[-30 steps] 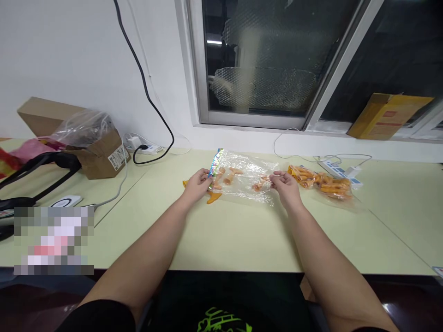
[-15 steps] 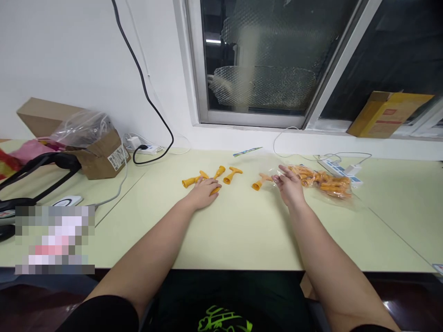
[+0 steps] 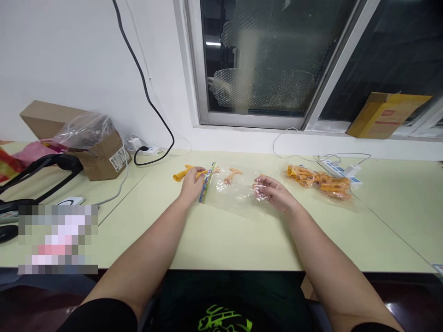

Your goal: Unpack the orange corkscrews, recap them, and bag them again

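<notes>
My right hand (image 3: 273, 191) pinches one end of a clear plastic bag (image 3: 235, 200), which lies spread across the middle of the table. A colourful printed strip (image 3: 206, 184) runs along the bag's left edge, close to my left hand (image 3: 191, 185). My left fingers curl round yellow T-shaped plastic pieces (image 3: 179, 176) with hollow flared ends; the hand hides part of them. Through the film shows another T-shaped piece (image 3: 232, 174); whether it lies in or under the bag I cannot tell. Several more such pieces (image 3: 334, 185) are packed in clear bags to the right.
Behind the packed pieces lies a power strip (image 3: 341, 168) with white cables. At the left stand an opened cardboard box (image 3: 100, 159), a black frame (image 3: 65, 161) and a pink bag (image 3: 34, 151). A yellow carton (image 3: 387, 115) leans on the window sill.
My right hand has moved left, drawing the clear bag over the middle of the table. My left hand has shifted left and back, gathering the yellow pieces. The coloured strip has come forward and left.
</notes>
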The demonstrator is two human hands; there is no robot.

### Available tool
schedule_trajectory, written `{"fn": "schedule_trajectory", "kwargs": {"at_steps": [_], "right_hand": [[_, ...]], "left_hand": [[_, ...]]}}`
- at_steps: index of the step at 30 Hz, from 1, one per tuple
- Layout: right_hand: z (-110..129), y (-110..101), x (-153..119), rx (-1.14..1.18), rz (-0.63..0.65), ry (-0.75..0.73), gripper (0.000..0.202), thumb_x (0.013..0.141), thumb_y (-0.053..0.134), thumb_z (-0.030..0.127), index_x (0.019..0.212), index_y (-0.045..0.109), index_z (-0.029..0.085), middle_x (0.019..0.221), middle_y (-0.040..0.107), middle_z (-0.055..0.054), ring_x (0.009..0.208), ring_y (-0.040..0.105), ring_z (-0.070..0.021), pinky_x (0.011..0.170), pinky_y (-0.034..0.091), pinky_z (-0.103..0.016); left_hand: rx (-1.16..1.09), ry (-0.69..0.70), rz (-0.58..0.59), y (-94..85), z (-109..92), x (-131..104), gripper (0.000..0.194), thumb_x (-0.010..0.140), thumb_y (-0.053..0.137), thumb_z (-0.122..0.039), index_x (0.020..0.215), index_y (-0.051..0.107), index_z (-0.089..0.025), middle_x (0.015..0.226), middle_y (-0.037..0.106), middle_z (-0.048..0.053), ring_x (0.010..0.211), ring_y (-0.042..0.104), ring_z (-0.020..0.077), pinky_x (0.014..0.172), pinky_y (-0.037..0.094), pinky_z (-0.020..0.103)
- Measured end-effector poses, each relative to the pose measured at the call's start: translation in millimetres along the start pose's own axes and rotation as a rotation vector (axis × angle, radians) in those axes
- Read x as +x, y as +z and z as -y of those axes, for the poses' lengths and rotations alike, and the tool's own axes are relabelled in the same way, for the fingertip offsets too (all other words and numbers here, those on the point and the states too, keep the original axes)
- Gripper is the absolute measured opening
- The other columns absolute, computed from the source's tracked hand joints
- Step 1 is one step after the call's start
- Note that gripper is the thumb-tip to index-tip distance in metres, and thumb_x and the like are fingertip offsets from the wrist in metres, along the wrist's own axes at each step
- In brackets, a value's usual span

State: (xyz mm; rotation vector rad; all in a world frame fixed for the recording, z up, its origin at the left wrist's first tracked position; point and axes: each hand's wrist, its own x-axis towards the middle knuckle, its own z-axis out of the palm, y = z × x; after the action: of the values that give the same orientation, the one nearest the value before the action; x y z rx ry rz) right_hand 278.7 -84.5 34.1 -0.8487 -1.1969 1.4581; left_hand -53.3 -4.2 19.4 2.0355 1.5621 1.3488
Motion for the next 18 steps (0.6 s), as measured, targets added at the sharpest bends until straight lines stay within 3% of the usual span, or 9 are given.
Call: {"fn": "schedule_trajectory", "kwargs": {"at_steps": [3, 5, 9, 13, 15, 18], "right_hand": [[-14, 6, 0, -0.242, 0.089, 0.068, 0.053, 0.076, 0.083, 0.031, 0.124, 0.064, 0.023, 0.080, 0.062, 0.003, 0.072, 0.067, -0.0171, 0.074, 0.055, -0.033], [-20, 12, -1, -0.437, 0.130, 0.124, 0.065, 0.078, 0.082, 0.034, 0.137, 0.058, 0.023, 0.073, 0.058, 0.005, 0.065, 0.065, -0.0173, 0.067, 0.052, -0.032], [-20, 24, -8, -0.752, 0.200, 0.215, 0.089, 0.083, 0.080, 0.048, 0.160, 0.039, 0.031, 0.069, 0.055, 0.007, 0.058, 0.057, -0.0164, 0.062, 0.047, -0.032], [-11, 36, -10, -0.984, 0.180, 0.135, 0.104, 0.075, 0.086, 0.060, 0.163, 0.037, 0.033, 0.075, 0.060, 0.004, 0.073, 0.060, -0.0200, 0.074, 0.047, -0.034], [-10, 41, -9, -1.073, 0.186, 0.125, 0.096, 0.077, 0.082, 0.064, 0.160, 0.043, 0.033, 0.080, 0.065, 0.001, 0.079, 0.063, -0.0228, 0.076, 0.047, -0.034], [-12, 46, -10, -1.192, 0.217, 0.118, 0.065, 0.089, 0.068, 0.066, 0.145, 0.063, 0.035, 0.090, 0.072, -0.005, 0.086, 0.066, -0.0257, 0.080, 0.047, -0.036]], "left_hand": [[0.036, -0.005, -0.107, -5.8, -1, 1, 0.018, 0.090, 0.053, -0.027, 0.104, 0.065, -0.023, 0.110, 0.068, 0.007, 0.112, 0.062, 0.0270, 0.103, 0.047, 0.046], [0.099, 0.030, -0.117, -9.6, -4, 0, 0.018, 0.086, 0.059, -0.027, 0.102, 0.066, -0.023, 0.102, 0.066, 0.006, 0.105, 0.061, 0.0271, 0.099, 0.047, 0.045], [0.066, 0.158, 0.181, -10.1, -23, -11, 0.019, 0.089, 0.060, -0.030, 0.105, 0.068, -0.022, 0.093, 0.063, 0.004, 0.094, 0.062, 0.0242, 0.089, 0.050, 0.040], [0.095, 0.309, 0.444, 3.2, -50, -32, 0.032, 0.096, 0.059, -0.041, 0.124, 0.067, -0.028, 0.110, 0.066, 0.006, 0.110, 0.060, 0.0264, 0.100, 0.049, 0.045], [0.141, 0.370, 0.500, 14.0, -61, -40, 0.036, 0.099, 0.056, -0.044, 0.132, 0.066, -0.031, 0.126, 0.063, 0.007, 0.123, 0.056, 0.0291, 0.108, 0.045, 0.050], [0.223, 0.392, 0.470, 31.2, -67, -42, 0.035, 0.104, 0.047, -0.039, 0.132, 0.067, -0.032, 0.147, 0.056, 0.008, 0.141, 0.046, 0.0306, 0.119, 0.037, 0.055]]}}
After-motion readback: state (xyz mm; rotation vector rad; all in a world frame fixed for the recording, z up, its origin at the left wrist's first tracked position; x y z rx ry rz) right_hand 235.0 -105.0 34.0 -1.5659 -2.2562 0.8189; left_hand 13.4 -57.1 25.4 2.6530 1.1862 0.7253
